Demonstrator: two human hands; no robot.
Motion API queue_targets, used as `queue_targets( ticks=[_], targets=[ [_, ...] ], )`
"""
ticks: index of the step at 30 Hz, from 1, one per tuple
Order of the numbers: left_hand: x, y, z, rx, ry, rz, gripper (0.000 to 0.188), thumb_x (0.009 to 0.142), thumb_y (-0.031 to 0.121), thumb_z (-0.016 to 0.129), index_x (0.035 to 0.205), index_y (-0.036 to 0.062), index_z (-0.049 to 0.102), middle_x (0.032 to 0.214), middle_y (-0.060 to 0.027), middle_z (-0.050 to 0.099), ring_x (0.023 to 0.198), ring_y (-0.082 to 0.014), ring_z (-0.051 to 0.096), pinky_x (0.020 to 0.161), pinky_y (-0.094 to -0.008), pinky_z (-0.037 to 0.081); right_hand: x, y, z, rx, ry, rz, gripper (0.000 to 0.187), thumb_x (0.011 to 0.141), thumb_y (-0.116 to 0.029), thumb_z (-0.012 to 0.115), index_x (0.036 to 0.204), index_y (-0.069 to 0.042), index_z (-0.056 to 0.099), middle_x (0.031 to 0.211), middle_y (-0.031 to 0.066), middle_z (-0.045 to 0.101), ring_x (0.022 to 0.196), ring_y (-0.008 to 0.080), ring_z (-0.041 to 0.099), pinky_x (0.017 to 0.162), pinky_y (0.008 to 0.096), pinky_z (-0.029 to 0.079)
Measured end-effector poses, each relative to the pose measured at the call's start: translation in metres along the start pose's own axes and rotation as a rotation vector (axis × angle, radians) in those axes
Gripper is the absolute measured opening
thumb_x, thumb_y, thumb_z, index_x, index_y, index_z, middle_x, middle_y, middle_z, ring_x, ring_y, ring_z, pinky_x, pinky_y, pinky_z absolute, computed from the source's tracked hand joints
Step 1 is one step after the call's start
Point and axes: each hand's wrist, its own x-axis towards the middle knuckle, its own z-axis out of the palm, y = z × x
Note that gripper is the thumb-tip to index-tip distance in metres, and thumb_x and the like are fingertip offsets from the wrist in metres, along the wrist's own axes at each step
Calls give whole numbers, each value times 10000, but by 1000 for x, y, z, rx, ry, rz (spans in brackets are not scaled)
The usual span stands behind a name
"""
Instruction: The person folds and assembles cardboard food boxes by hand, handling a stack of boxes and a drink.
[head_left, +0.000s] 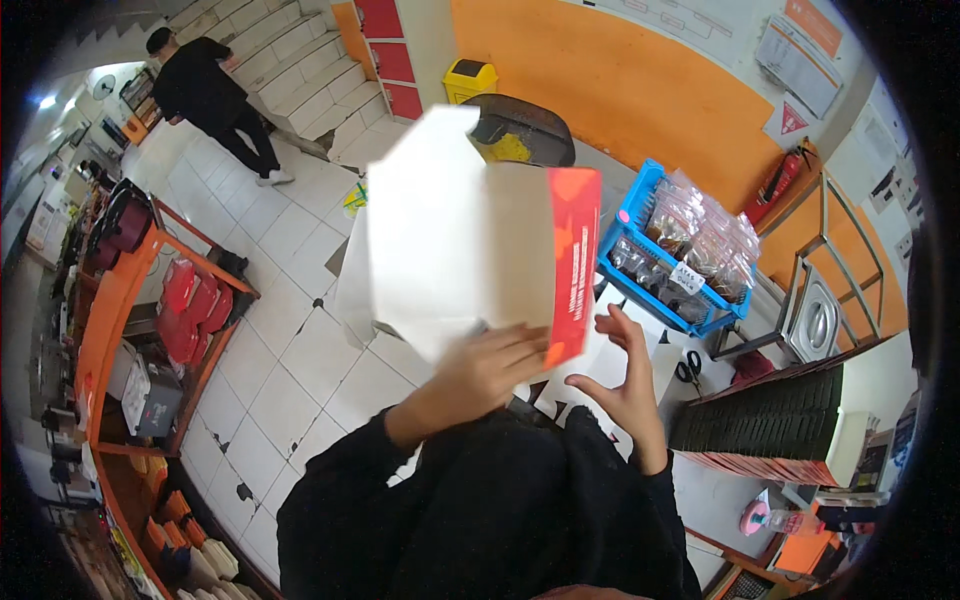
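A partly folded cardboard food box (510, 240) stands up before me, white on the inside, with a red and orange printed panel along its right side. My left hand (485, 368) is closed on the lower edge of this box and slightly smeared by motion. To the right of the red panel, my right hand (628, 378) is apart from the box, thumb and fingers spread, holding nothing. White and red card pieces (590, 370) lie on the surface beneath and behind my hands.
A blue basket (640, 250) of bagged goods stands right of the box. Black scissors (690, 368) lie near a tall stack of flat card (765, 425). A chair (540, 125) and yellow bin (470, 78) are behind. A person (205, 90) in black walks at far left.
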Motion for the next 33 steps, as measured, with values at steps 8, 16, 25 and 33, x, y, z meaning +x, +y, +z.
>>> queue_targets(
  ticks=[8, 16, 25, 33],
  targets=[
    [-84, -26, -53, 519, -280, -687, 438, 731, -84, 512, 1102, 95, 659, 1195, -91, 641, 1171, -316, 566, 1099, -468, 349, -29, 32, 3, 46, -123, 251, 735, 723, -182, 839, 1355, -88, 476, 1216, 109, 567, 1104, 239, 586, 958, 392, 454],
    [-136, -77, -13, 670, -426, -691, 383, 753, 144, 619, 1128, 64, 611, 1178, -119, 634, 1230, -346, 509, 1133, -571, 233, -48, 74, 2, -12, -68, 290, 559, 786, -210, 785, 1266, -58, 542, 1166, 129, 578, 1063, 268, 595, 903, 394, 467],
    [-114, -101, 23, 473, -347, -821, 388, 814, 273, 665, 1100, 45, 538, 962, -160, 680, 990, -326, 637, 1018, -547, 365, -117, 165, -19, -921, 408, 865, 861, 690, -341, 832, 1340, 36, 410, 1331, 227, 456, 1233, 396, 444, 1015, 476, 393],
    [-93, -100, 17, 524, -321, -860, 443, 795, 210, 708, 1166, 37, 538, 956, -152, 676, 931, -336, 644, 966, -511, 405, -141, 201, 0, -845, 370, 991, 728, 702, -306, 827, 1279, 14, 518, 1312, 198, 486, 1179, 387, 502, 991, 434, 434]
  ],
)
